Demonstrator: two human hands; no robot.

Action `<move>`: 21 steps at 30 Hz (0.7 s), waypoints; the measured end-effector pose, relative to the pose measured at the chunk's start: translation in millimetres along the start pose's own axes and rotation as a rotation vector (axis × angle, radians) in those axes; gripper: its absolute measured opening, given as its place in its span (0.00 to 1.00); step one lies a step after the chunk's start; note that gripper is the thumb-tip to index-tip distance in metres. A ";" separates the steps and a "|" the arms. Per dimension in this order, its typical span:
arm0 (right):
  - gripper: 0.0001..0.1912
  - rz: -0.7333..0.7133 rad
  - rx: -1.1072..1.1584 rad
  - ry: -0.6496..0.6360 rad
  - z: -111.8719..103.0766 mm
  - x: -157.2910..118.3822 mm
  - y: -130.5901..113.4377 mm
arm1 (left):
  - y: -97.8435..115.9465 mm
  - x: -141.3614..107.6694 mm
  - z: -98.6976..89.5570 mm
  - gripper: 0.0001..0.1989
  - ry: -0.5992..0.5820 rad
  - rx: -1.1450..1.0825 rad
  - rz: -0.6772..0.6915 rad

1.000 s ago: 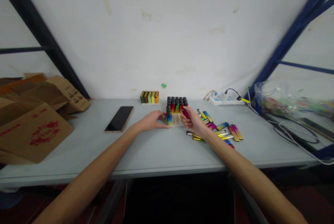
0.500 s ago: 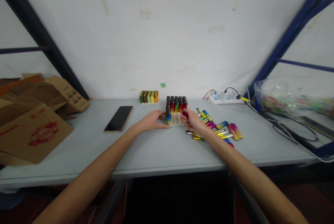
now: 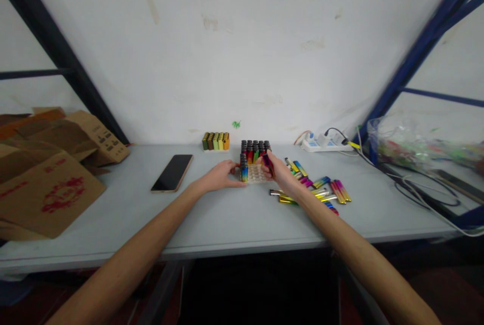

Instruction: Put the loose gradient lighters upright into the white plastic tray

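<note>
A pale tray with round slots sits at the middle of the table. Upright lighters with black tops fill its back rows, and a blue and yellow lighter stands at its front left. My left hand grips the tray's left side between thumb and fingers. Over the tray's right part, my right hand is closed on a dark red lighter. Loose shiny lighters lie in a pile just right of my right hand.
A second block of yellow and green lighters stands against the wall. A phone lies at left, beside cardboard boxes. At right are a white power strip, cables and a clear plastic bag.
My right hand has shifted slightly up over the tray, and the dark red lighter in it is now more upright. My left hand has stayed at the tray's left side.
</note>
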State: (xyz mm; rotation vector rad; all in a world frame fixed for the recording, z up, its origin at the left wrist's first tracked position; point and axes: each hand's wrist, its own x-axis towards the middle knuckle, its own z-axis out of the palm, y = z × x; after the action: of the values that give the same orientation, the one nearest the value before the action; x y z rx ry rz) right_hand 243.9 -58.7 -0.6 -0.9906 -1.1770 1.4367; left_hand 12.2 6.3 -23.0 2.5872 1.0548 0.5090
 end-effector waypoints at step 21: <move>0.12 -0.547 -0.965 0.154 -13.9 24.5 23.6 | 1.0 -1.9 -0.7 0.33 0.020 -0.054 0.024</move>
State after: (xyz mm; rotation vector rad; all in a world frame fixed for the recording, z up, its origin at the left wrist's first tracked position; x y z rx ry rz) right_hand 248.6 -33.1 -26.6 -1.2283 -1.8853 0.3052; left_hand 11.3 4.4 -22.3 2.5555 1.0039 0.5621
